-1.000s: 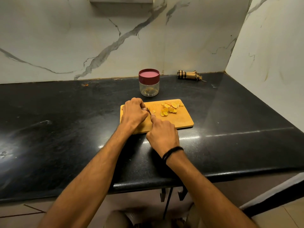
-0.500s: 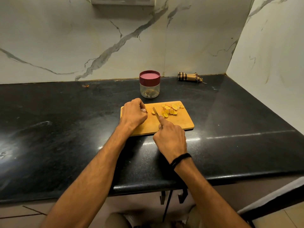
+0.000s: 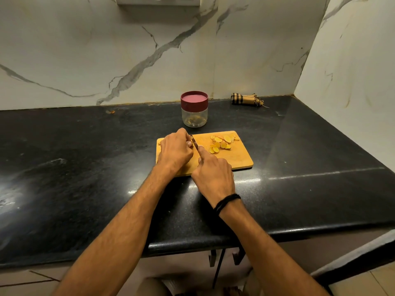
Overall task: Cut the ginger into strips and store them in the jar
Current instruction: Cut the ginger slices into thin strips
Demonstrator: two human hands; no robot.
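Note:
A wooden cutting board (image 3: 239, 159) lies on the black counter. My left hand (image 3: 175, 150) is curled over a piece of ginger at the board's left part; the ginger itself is hidden under the fingers. My right hand (image 3: 213, 176) grips a knife (image 3: 194, 143), index finger along its back, with the blade right beside my left fingertips. A heap of yellow ginger slices (image 3: 221, 143) lies on the board's far right part. Behind the board stands a clear jar (image 3: 194, 116) with a dark red lid on it.
A rolled checked cloth (image 3: 245, 99) lies at the back wall to the right. Marble walls close the counter at the back and right. The counter's front edge (image 3: 213, 242) runs below my forearms.
The knife moved left from near the slices back to my left fingertips. My right hand followed it. My left hand stayed in place.

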